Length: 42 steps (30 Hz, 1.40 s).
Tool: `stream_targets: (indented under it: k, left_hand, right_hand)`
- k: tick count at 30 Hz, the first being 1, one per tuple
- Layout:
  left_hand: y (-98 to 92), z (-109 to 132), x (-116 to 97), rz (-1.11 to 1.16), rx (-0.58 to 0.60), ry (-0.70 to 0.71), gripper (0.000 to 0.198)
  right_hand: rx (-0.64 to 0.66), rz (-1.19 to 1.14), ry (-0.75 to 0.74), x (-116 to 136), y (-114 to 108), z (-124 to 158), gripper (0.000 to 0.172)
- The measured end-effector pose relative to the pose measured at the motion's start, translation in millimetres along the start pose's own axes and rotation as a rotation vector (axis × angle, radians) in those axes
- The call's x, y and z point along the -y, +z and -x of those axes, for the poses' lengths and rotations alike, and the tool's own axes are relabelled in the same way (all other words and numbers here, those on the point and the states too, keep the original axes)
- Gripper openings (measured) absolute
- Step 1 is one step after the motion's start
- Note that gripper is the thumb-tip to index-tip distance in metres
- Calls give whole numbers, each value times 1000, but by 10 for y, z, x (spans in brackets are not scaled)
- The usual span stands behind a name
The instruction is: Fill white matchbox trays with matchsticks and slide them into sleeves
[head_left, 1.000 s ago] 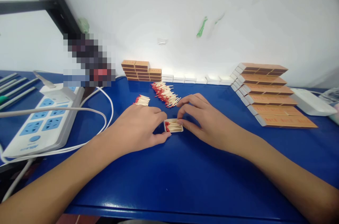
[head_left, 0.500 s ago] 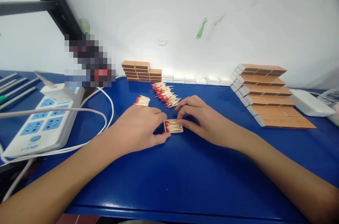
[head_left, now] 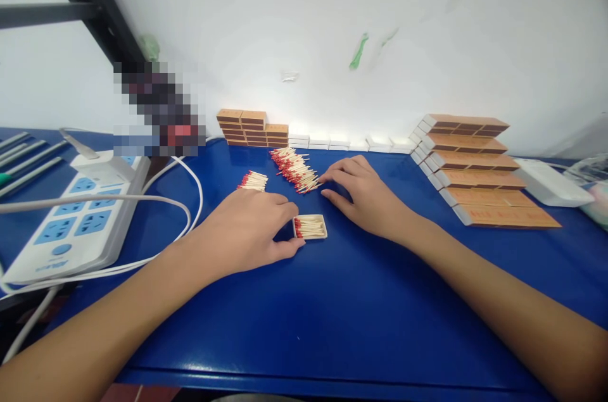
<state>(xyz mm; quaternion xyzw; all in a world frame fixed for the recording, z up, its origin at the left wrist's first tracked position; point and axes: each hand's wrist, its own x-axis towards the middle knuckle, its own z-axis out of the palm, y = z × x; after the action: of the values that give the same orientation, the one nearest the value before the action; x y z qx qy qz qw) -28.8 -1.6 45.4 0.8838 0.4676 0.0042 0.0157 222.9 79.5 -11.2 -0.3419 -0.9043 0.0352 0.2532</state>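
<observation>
A small white matchbox tray point(head_left: 325, 234) lies on the blue table, partly filled with red-tipped matches point(head_left: 308, 226). My left hand point(head_left: 247, 225) grips the tray's left end between thumb and fingers. Beyond the tray is a loose pile of matches point(head_left: 294, 169), its near end by the fingertips of my right hand point(head_left: 363, 193). That hand has its thumb and fingers apart, and I see nothing held in it. A smaller bunch of matches point(head_left: 254, 180) lies just past my left knuckles.
Closed matchboxes point(head_left: 254, 130) are stacked at the back left, and a stepped stack of matchboxes point(head_left: 479, 161) stands on the right. White trays point(head_left: 339, 142) line the wall between them. A power strip point(head_left: 71, 218) with white cables point(head_left: 199, 187) sits at the left.
My right hand has moved off the tray, away from me to the match pile, and its fingers have spread. My left hand stays on the tray.
</observation>
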Motion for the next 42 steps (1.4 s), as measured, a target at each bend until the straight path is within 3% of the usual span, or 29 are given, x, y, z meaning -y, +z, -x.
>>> stream_targets:
  k: [3,10,17,22,32,37,42]
  left_hand:
    - [6,2,7,6,-2,2,24]
    - [11,-5,14,8,3,2,23]
    - [25,-3,5,2,-4,7,23]
    - [17,-7,2,-1,2,6,23]
    - [-7,-5,6,-5,8,3,24]
    - [-12,-2,-3,-14,-1,-34,25]
    - [-5,-6,-3,-22,-5,-38,26]
  right_hand:
    - [17,6,1,-20,1,6,6]
    - [76,-37,-11,-23,-15,1,11]
    - [61,-75,-6,31,78,-58,13]
    - [27,-54,-4,69,92,-60,5]
    - [103,0,-17,72,9,-47,19]
    - [79,-25,-35,240,-176,13,17]
    - [196,-22,-71,509,-244,76,14]
